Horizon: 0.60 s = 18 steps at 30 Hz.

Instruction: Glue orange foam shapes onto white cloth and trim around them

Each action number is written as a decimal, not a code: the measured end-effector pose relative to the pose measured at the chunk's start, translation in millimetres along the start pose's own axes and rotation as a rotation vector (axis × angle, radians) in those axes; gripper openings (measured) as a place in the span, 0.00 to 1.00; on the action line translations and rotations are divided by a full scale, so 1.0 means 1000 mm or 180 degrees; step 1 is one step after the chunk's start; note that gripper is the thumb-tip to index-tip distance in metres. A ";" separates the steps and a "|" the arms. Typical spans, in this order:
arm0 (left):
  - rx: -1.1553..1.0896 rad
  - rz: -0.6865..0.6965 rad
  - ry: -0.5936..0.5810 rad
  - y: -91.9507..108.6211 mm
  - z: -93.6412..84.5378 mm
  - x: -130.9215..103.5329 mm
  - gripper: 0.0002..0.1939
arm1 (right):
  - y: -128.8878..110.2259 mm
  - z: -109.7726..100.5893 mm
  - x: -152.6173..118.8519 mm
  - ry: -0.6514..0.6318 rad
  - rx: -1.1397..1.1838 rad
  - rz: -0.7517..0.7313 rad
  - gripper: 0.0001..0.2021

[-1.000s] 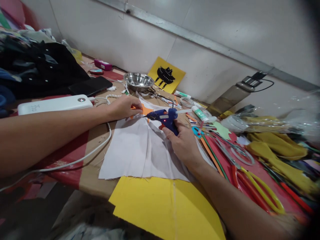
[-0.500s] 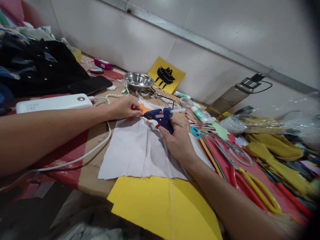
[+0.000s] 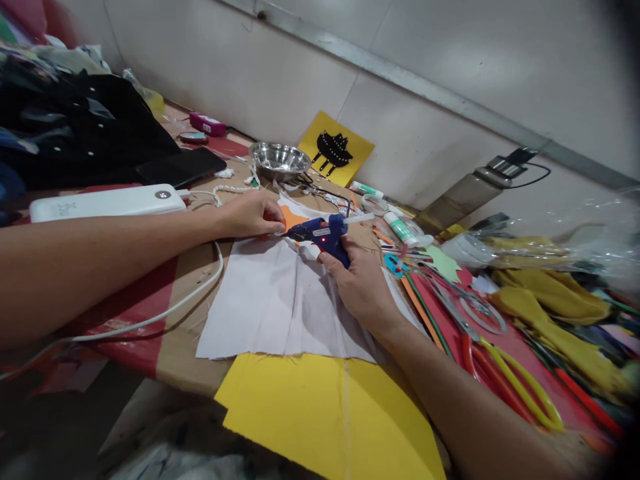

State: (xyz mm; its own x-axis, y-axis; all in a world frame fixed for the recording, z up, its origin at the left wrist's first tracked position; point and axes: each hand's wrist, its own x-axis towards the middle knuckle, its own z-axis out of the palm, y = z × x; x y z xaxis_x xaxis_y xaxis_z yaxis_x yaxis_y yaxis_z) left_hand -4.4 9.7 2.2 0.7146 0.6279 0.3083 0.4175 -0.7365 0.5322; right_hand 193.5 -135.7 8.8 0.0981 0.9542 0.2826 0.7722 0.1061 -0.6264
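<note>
My right hand (image 3: 357, 283) grips a blue hot glue gun (image 3: 320, 233) with a red light lit on its side. A clear glue stick (image 3: 360, 218) pokes out of its back end. The nozzle points left and meets the fingertips of my left hand (image 3: 257, 215). Those fingers are pinched at the edge of an orange cut-out piece (image 3: 293, 219), part of which they hide. Under both hands lies a creased white cloth (image 3: 270, 300), over a yellow sheet (image 3: 320, 407) that hangs past the table's front edge.
Left are a white power bank (image 3: 107, 203) with its cable and a black phone (image 3: 183, 167). Behind stand a steel bowl (image 3: 280, 160) and a yellow card (image 3: 345, 150) with a black shape. Scissors (image 3: 520, 380), glue sticks (image 3: 400, 229) and a bottle (image 3: 463, 197) are right.
Both hands and the glue gun keep nearly the same place. My left fingers have shifted slightly, and less orange shows around them. The view has moved a little.
</note>
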 end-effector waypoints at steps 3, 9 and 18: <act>0.0025 -0.0017 -0.0055 -0.002 0.001 0.000 0.11 | -0.001 0.000 0.000 0.0060 -0.0046 -0.0057 0.18; -0.0054 0.0006 -0.0047 -0.007 0.003 0.001 0.12 | -0.002 0.001 0.001 0.0115 -0.0164 -0.0158 0.19; -0.0164 0.0085 -0.0021 -0.002 0.001 0.000 0.11 | -0.004 -0.003 0.000 0.0011 -0.0205 -0.0045 0.18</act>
State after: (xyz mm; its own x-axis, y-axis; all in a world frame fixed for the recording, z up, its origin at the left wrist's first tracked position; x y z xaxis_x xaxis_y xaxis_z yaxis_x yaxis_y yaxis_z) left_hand -5.1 10.7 0.4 0.7288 0.6065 0.3178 0.3690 -0.7389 0.5638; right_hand 192.2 -137.2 12.8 0.0891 0.9518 0.2936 0.8123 0.1012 -0.5744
